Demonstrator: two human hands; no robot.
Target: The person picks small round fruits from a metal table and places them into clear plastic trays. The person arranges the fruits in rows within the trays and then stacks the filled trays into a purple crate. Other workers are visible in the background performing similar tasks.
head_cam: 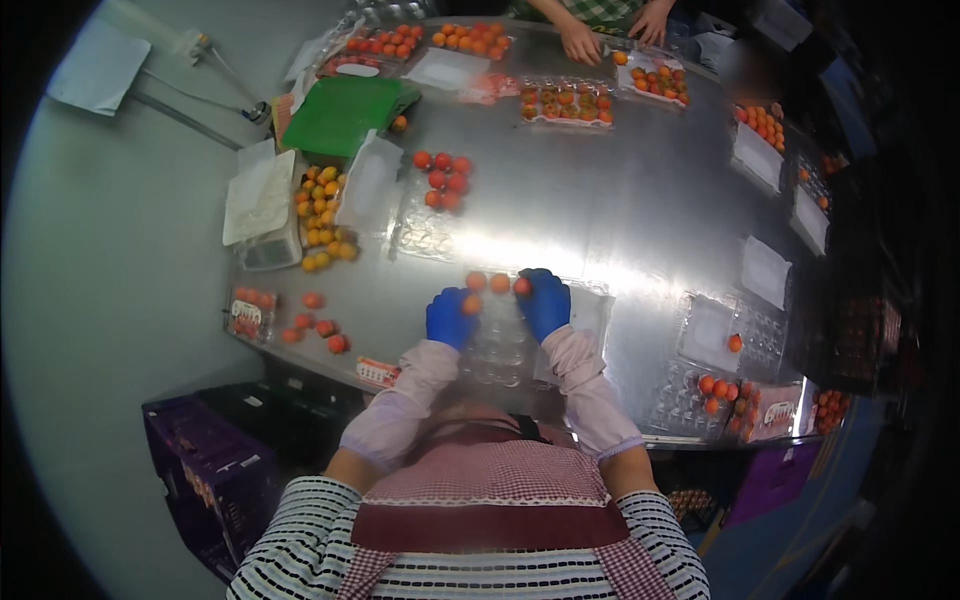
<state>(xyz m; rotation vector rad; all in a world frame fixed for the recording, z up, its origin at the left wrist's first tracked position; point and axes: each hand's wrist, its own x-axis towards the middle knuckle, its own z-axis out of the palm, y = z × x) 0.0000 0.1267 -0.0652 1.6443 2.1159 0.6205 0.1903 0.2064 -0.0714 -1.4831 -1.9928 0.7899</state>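
In front of me lies a clear plastic clamshell tray with moulded round cups. Its far row holds red-orange tomatoes. My left hand, in a blue glove, has its fingers on an orange tomato at the tray's left side, just below that row. My blue-gloved right hand grips a redder tomato at the right end of the row. The nearer cups look unfilled. To the right of the tray, partly behind my right forearm, is a flat clear lid with a pale sheet.
Loose tomatoes lie left. Beyond is a part-filled tray, with yellow-orange tomatoes beside a scale and green tray. Clear trays stand right. Across the steel table, another person's hands work near packs.
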